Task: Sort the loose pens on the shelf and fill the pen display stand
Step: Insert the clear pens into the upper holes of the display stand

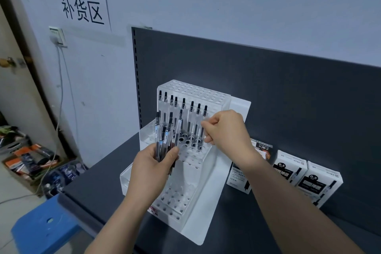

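head view. dark shelf (99, 187) carries everything. the white tiered pen display stand (208, 192) sits on it near the back panel, its stepped hole grids facing the person so each tier can be reached from above. white pen boxes (321, 183) stand just beside the stand on its right, probably reserve stock.

left hand (152, 169) is wrapped round a bundle of pens (165, 136), held upright and close over the stand; judged to be a ready supply, so the other hand has only a short reach. right hand (224, 128) pinches a single pen (202, 136) between thumb and fingertips at the right end of the row of seated pens (183, 105), which stand black ends up.

judgement: that pen is being seated. top and front tiers look unfilled, so filling is far from done.
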The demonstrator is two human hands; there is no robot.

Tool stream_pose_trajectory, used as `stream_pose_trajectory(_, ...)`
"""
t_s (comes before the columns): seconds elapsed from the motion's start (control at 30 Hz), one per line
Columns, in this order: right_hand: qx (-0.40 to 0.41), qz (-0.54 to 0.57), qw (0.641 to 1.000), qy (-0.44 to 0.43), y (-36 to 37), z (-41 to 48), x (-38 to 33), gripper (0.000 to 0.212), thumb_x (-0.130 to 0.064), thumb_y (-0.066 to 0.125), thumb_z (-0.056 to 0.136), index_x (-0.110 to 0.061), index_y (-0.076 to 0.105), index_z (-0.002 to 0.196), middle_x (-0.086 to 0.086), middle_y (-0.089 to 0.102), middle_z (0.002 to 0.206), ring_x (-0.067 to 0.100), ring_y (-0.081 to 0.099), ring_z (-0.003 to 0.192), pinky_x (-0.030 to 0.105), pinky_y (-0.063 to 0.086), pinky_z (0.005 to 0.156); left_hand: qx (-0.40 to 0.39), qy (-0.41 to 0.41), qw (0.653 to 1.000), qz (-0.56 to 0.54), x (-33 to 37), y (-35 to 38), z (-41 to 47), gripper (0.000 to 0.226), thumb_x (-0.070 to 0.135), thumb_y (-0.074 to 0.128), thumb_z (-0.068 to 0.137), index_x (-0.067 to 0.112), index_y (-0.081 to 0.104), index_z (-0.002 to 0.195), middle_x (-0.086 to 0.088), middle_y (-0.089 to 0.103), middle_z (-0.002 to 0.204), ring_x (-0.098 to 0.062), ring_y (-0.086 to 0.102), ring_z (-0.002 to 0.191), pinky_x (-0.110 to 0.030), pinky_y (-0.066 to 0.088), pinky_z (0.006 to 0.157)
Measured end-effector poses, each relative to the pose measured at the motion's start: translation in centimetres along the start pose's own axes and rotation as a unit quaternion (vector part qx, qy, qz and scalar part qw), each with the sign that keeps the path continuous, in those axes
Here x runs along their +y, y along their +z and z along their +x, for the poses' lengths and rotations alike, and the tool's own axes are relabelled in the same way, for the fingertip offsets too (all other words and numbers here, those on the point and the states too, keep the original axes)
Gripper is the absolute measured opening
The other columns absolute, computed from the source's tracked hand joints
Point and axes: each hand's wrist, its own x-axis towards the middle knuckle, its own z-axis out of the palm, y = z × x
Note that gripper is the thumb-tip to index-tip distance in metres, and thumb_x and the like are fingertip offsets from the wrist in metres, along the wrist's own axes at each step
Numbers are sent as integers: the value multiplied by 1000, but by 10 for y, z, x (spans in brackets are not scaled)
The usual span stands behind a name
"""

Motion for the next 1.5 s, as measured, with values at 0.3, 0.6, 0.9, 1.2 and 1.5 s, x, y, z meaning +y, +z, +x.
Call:
stream_pose_trajectory(0.3,6,-13,999,53,1,-8,-8,28,-27,63,88,-10,68,66,4,67,52,12,65,45,39,60,65,-71,-13,995,-67,0,-12,9,12,19,74,82,9,67,79,5,55,48,-8,42,40,-16,37,42)
stream_pose_trajectory(0.6,-21,222,970,102,-1,-40,-29,26,-12,68,87,13,62,89,7,62,60,6,51,43,20,46,48,-193,-18,980,-54,7,-16,20,10,15,76,80,11,67,76,-1,55,51,-8,43,41,-16,36,41)
stream_pose_trajectory(0.9,-12,336,930,147,-7,-59,-29,12,-3,63,89,3,62,99,19,69,77,16,62,62,25,55,61,-272,-23,961,-37,6,-17,19,16,22,63,91,8,69,84,-4,71,68,-6,47,44,-17,37,43)
stream_pose_trajectory(1.2,263,323,900,131,-27,-45,-27,8,-6,69,87,-6,65,93,11,73,76,18,72,71,23,58,69,-196,-8,980,-16,4,-35,34,16,28,61,93,14,68,90,4,73,70,-3,46,43,-20,40,48)
stream_pose_trajectory(1.5,180,87,970,138,2,-25,-29,6,-5,67,86,-3,69,80,7,72,69,7,69,57,17,56,58,-184,19,983,-19,1,-50,43,13,29,65,89,16,63,91,6,73,71,0,48,44,-17,40,47)
